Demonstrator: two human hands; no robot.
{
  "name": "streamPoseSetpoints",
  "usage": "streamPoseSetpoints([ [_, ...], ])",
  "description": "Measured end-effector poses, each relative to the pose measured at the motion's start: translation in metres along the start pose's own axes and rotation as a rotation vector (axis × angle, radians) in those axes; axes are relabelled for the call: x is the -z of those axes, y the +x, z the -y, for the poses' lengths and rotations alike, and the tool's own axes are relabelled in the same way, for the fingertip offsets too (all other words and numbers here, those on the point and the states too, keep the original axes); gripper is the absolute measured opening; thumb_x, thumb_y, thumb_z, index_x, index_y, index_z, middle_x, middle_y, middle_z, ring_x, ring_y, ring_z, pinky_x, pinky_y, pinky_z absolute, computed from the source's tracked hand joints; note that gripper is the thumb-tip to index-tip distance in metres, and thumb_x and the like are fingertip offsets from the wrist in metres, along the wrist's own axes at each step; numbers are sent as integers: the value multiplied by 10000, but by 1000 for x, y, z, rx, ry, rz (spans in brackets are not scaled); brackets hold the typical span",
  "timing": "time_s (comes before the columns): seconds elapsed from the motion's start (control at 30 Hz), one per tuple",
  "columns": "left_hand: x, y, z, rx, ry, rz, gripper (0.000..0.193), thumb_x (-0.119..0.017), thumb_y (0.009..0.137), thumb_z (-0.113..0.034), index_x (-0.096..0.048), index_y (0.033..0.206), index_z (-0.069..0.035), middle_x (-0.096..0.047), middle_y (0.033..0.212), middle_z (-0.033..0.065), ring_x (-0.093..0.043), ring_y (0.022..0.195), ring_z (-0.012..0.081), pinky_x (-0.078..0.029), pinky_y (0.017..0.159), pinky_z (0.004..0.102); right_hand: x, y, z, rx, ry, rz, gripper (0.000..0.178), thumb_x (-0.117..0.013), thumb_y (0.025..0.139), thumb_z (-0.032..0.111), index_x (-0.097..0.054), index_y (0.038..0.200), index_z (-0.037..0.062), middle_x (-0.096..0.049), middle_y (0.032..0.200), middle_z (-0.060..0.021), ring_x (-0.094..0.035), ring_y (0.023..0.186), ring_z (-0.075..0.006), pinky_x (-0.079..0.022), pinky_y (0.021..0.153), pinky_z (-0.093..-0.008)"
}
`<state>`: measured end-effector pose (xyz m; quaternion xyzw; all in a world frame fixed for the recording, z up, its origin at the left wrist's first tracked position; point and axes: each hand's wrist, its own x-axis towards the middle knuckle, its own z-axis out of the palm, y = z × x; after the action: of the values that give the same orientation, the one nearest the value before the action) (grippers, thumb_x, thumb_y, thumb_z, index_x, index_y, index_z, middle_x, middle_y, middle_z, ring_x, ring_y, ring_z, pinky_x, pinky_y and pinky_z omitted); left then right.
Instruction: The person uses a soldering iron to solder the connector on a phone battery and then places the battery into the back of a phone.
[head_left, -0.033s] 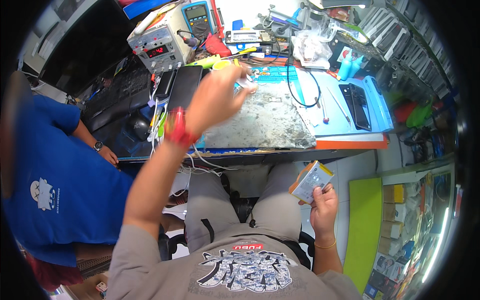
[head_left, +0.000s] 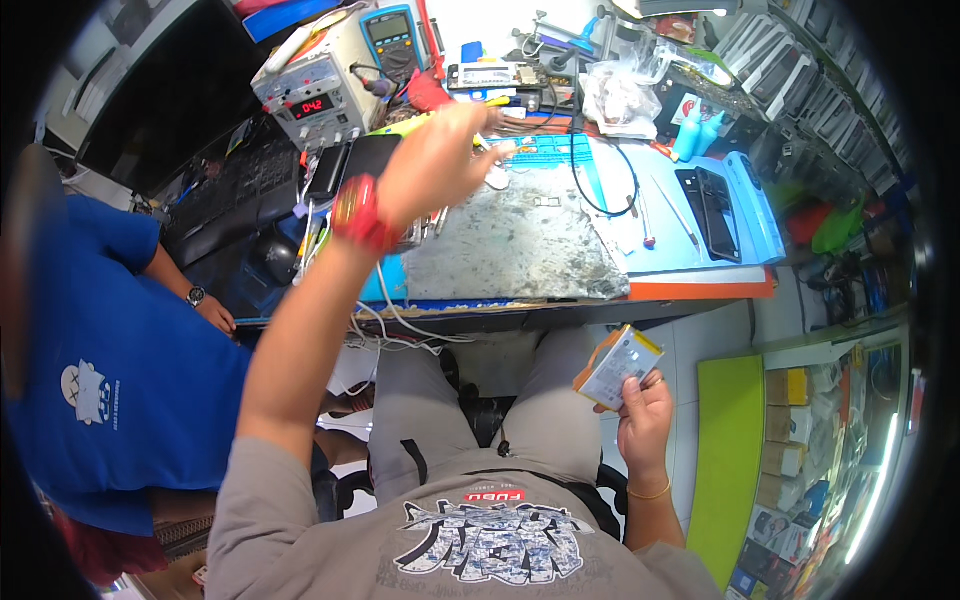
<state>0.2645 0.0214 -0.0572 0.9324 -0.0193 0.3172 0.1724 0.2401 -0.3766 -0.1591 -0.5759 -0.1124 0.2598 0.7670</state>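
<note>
My left hand (head_left: pixel 440 165), with a red watch (head_left: pixel 362 212) on its wrist, is stretched over the workbench and blurred by motion. Its thumb and fingers are apart, with nothing visible between them. Just below the thumb, a small whitish piece (head_left: pixel 497 178) lies at the far edge of the stained grey work mat (head_left: pixel 500 245). Low on the right, over the floor beside my thigh, my right hand (head_left: pixel 645 405) grips a flat phone battery (head_left: pixel 622 368), silver with a yellow edge and an orange strip. A small metal part (head_left: pixel 547 201) rests on the mat.
A power supply (head_left: pixel 310 100) and a multimeter (head_left: pixel 392 42) stand at the back left. On the right, a dark phone (head_left: pixel 712 212) lies on a blue mat (head_left: pixel 665 245), near a looped black cable (head_left: pixel 636 185). A co-worker in a blue shirt (head_left: pixel 150 330) sits at my left.
My left hand has risen slightly, and its fingers have spread from around the whitish piece, which now shows below the thumb. The right hand with the battery has barely moved.
</note>
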Motion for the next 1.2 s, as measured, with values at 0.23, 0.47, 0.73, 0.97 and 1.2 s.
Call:
streamPoseSetpoints([
  [0.23,-40,147,106,204,439,576,902,-789,819,-501,-454,1461,36,-524,1419,284,-508,1337,423,-418,1131,457,22,-15,-24,-79,-32,-31,180,-576,1053,133,-527,1147,-13,-658,1112,-98,-624,975,-134,-542,873,-330],
  [0.47,-76,183,125,196,495,838,984,-852,761,-478,-429,1483,41,-483,1477,259,-472,1383,397,-405,1148,445,37,-12,-32,-171,15,-52,197,-578,1055,136,-533,1173,-15,-654,1131,-93,-609,1002,-124,-522,905,-316],
  [0.73,-78,181,141,147,535,765,1032,-825,719,-560,-462,1445,77,-531,1373,299,-549,1276,426,-443,1093,429,44,-3,-35,-178,21,-61,193,-585,1054,140,-540,1160,-14,-652,1134,-90,-599,1017,-123,-500,938,-315],
  [0.97,-52,175,133,147,374,498,944,-796,713,-564,-574,1307,135,-635,1233,322,-657,1113,406,-522,988,421,40,-7,-32,-144,-26,-73,191,-582,1054,143,-549,1159,-13,-651,1137,-79,-590,1032,-115,-478,958,-307],
  [1.2,-1,97,59,735,-752,366,474,-707,945,-417,-650,1130,15,-694,920,73,-659,712,103,-538,566,237,30,-4,-25,-153,49,5,199,-597,1046,157,-558,1149,-8,-653,1126,-67,-584,1021,-105,-462,966,-305],
])
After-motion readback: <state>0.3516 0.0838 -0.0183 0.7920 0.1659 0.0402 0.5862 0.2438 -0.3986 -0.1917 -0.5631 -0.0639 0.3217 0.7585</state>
